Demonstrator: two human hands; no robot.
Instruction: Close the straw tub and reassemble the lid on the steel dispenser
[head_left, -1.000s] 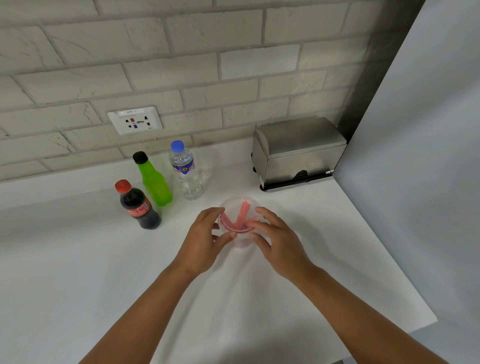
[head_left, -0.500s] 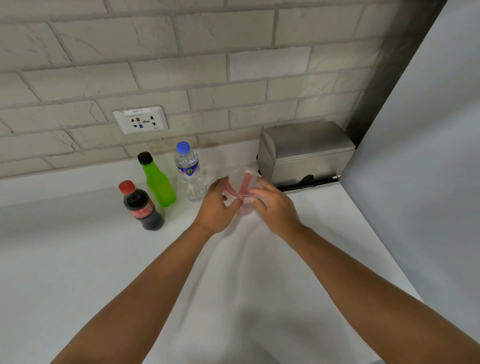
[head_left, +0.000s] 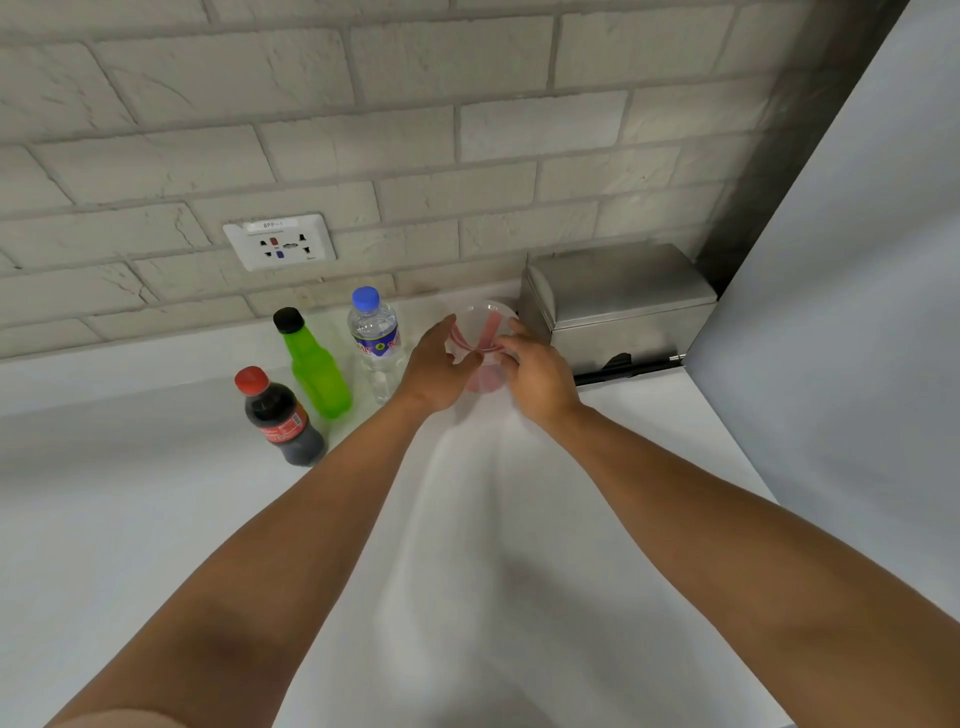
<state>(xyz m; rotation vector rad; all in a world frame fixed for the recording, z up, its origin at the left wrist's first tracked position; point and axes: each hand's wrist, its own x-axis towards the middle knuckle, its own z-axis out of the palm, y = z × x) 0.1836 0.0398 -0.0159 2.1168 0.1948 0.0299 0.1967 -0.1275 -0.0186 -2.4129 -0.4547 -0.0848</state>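
A clear round straw tub (head_left: 483, 332) with pink straws inside and a clear lid on top sits far back on the white counter (head_left: 156, 519), just left of the steel dispenser (head_left: 618, 306). My left hand (head_left: 434, 366) grips the tub's left side. My right hand (head_left: 535, 371) holds its right side and front rim. The steel dispenser stands in the back right corner with its curved lid down.
Three bottles stand left of the tub: a water bottle with a blue cap (head_left: 375, 338), a green bottle (head_left: 311, 364) and a cola bottle (head_left: 278, 415). A wall socket (head_left: 280, 241) sits on the brick wall. A grey panel (head_left: 857, 312) bounds the counter's right side.
Both hands have carried the tub away from me, from the middle of the counter to the back beside the dispenser. My arms are now stretched out.
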